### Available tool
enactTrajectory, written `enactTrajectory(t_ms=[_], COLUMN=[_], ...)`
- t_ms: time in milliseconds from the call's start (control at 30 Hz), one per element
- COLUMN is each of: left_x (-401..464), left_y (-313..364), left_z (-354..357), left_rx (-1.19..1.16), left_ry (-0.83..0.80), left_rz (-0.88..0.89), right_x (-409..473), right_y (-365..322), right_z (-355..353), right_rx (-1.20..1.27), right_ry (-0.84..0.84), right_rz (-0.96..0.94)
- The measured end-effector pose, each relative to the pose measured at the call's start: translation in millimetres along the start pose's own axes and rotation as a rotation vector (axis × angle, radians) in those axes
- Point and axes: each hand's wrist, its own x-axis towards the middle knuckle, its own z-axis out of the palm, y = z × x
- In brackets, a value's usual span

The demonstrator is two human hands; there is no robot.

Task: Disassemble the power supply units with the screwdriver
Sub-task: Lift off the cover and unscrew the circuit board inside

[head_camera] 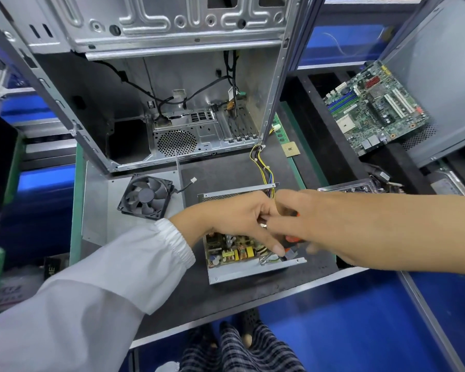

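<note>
Power supply sits open on the dark counter, lid off, circuit board exposed, in front of the empty computer case. Both hands meet above it. Right hand grips the screwdriver by its orange-and-black handle, tip down near a screw at the front edge. Left hand curls in beside the shaft; whether it pinches the shaft or only steadies it, cannot tell. Judgement: keep the tip seated square in the screw head, press down while turning, brace the housing. Loose fan lies left, well apart.
</note>
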Motion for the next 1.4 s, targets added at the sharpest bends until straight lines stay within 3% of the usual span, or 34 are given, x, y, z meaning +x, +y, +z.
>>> enactTrajectory(t_ms=[100, 200, 433, 600, 667, 1033, 1400], left_x=[6.7, 9.8, 4.1, 9.1, 9.9, -22.2, -35.5], left_y=[-6.5, -7.0, -9.8, -3.4, 0.2, 14.7, 11.2], left_z=[6.2, 8.9, -1.4, 2.3, 6.4, -27.3, -11.3], left_rx=[0.036, 0.006, -0.019, 0.034, 0.03, 0.188, 0.43], left_ry=[0.109, 0.078, -0.044, 0.032, 0.031, 0.169, 0.317], left_rz=[0.02, 0.03, 0.041, 0.064, 0.054, 0.042, -0.102], right_x=[-4.1, 4.1, 2.1, -0.1, 2.2, -4.0, -13.7], right_y=[-0.1, -1.9, 5.1, 7.7, 6.7, 3.7, 7.5], right_z=[-1.2, 3.5, 3.5, 3.9, 6.3, -1.3, -19.2], right_rx=[0.067, -0.215, -0.217, -0.027, -0.128, -0.166, -0.141], right_ry=[0.111, 0.153, -0.036, 0.086, 0.138, 0.191, 0.29], right_rz=[0.127, 0.244, -0.035, 0.078, 0.164, 0.006, 0.117])
